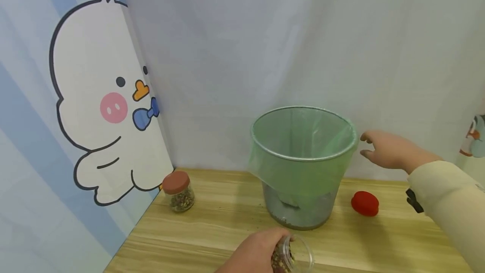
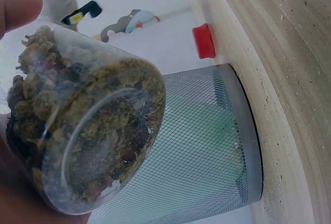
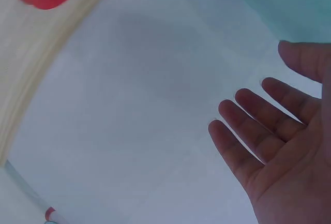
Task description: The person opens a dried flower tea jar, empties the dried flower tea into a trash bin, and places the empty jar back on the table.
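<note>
My left hand [image 1: 254, 252] grips a clear jar [image 2: 111, 136] of dried flowers and herbs, tilted, near the table's front. In the head view the jar's uncovered mouth faces right. Just beyond it stands a mesh bin [image 1: 303, 210] with a green bag [image 1: 299, 176] folded over its rim. My right hand [image 1: 390, 150] hovers in the air beside the bin's right rim, apart from it. In the right wrist view its fingers [image 3: 248, 141] are spread with nothing in them. Below it a red lid [image 1: 365, 203] lies on the table.
A second jar [image 1: 182, 199] of dried herbs, topped with a reddish-brown lid, stands at the left on the wooden table [image 1: 216, 222]. Small crumbs lie near the bin's base. A pale curtain [image 1: 212, 75] hangs behind, with a cartoon duck [image 1: 91, 62] at the left.
</note>
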The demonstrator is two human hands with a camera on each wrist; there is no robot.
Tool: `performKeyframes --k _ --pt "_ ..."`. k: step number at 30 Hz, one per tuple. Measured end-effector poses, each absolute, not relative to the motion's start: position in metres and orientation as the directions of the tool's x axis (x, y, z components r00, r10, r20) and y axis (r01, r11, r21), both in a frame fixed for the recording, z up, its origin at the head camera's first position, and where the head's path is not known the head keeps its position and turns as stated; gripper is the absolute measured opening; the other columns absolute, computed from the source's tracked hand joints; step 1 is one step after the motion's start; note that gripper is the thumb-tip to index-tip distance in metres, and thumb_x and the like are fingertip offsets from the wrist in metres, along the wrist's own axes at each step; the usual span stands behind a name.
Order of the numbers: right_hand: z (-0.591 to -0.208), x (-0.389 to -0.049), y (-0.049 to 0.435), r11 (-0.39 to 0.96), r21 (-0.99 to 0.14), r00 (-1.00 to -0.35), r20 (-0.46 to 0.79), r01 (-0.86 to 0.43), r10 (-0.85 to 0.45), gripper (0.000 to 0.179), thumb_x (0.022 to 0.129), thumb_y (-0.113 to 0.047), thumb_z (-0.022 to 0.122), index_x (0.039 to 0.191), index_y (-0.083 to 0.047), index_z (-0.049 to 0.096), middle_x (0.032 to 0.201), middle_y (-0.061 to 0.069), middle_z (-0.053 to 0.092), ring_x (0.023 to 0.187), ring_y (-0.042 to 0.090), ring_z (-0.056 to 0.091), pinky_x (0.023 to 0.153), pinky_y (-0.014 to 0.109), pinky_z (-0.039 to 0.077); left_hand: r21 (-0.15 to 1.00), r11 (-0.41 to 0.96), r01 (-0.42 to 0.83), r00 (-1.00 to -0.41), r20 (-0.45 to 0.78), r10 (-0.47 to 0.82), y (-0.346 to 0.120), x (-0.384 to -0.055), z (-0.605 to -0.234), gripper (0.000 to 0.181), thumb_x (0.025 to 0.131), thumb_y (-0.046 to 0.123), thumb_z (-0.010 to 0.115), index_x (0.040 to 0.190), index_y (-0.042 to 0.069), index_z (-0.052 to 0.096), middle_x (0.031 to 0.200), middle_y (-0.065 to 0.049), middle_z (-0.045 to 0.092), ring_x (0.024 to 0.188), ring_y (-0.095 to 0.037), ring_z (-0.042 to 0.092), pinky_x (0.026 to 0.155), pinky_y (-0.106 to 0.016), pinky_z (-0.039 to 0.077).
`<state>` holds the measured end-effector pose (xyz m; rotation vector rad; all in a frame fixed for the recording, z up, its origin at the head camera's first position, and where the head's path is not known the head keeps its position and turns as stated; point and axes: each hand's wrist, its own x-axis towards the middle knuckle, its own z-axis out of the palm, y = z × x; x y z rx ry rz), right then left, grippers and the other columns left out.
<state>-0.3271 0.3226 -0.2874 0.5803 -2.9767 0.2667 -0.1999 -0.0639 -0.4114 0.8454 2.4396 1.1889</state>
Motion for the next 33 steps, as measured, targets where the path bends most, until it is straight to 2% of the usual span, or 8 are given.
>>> performKeyframes --k 4,11,21,24,27,33 --pt "-0.264 -0.33 0.323 0.919 -0.173 -0.932 0.143 -0.355 -0.334 0.042 0.101 -0.015 0.058 0.129 0.017 0.051 0.124 0.039 0.058 0.114 0.057 0.056 0.093 0.068 0.047 0.775 0.487 0.403 -0.778 0.01 0.628 -0.064 -0.201 -0.412 0.059 0.081 0.046 0.087 0.133 0.03 0.064 0.121 0.02 0.061 0.111 -0.002 0.058 0.095 -0.031 0.051" --pt "-0.232 -0.332 0.319 0.928 -0.196 -0.944 0.155 -0.318 -0.291 0.044 0.103 -0.013 0.052 0.132 0.019 0.046 0.128 0.042 0.054 0.116 0.059 0.053 0.094 0.069 0.045 0.784 0.491 0.378 -0.781 -0.014 0.624 -0.064 -0.202 -0.412 0.057 0.082 0.046 0.087 0.133 0.031 0.064 0.119 0.021 0.061 0.11 -0.002 0.058 0.093 -0.031 0.052" --pt "-0.225 -0.334 0.3 0.859 -0.481 -0.982 0.146 -0.174 -0.118 0.058 0.111 -0.029 0.024 0.148 0.015 0.032 0.146 0.041 0.035 0.131 0.06 0.036 0.101 0.072 0.036 0.781 0.526 0.336 -0.797 -0.061 0.6 -0.065 -0.202 -0.412 0.058 0.081 0.046 0.087 0.133 0.035 0.063 0.121 0.021 0.061 0.112 -0.003 0.058 0.096 -0.033 0.051" --pt "-0.233 -0.337 0.291 0.785 -0.598 -0.985 0.137 -0.164 -0.101 0.064 0.112 -0.036 0.023 0.152 0.013 0.029 0.148 0.039 0.035 0.135 0.058 0.035 0.105 0.071 0.035 0.781 0.528 0.334 -0.802 -0.059 0.595 -0.065 -0.202 -0.411 0.058 0.081 0.045 0.088 0.133 0.034 0.063 0.12 0.021 0.061 0.111 -0.003 0.058 0.095 -0.033 0.051" --pt "-0.241 -0.342 0.282 0.685 -0.713 -0.989 0.116 -0.151 -0.097 0.065 0.112 -0.036 0.024 0.156 0.012 0.023 0.153 0.039 0.031 0.14 0.055 0.032 0.111 0.068 0.032 0.781 0.527 0.333 -0.805 -0.055 0.59 -0.065 -0.202 -0.411 0.059 0.081 0.044 0.088 0.133 0.033 0.064 0.12 0.021 0.061 0.112 -0.003 0.058 0.096 -0.033 0.051" --pt "-0.249 -0.347 0.274 0.599 -0.797 -0.993 0.008 -0.077 -0.117 0.061 0.113 -0.027 0.023 0.16 0.009 0.01 0.162 0.036 0.014 0.148 0.052 0.022 0.117 0.065 0.025 0.774 0.528 0.35 -0.806 -0.039 0.591 -0.064 -0.202 -0.41 0.06 0.08 0.044 0.089 0.133 0.033 0.063 0.121 0.021 0.061 0.113 -0.003 0.058 0.097 -0.032 0.05"
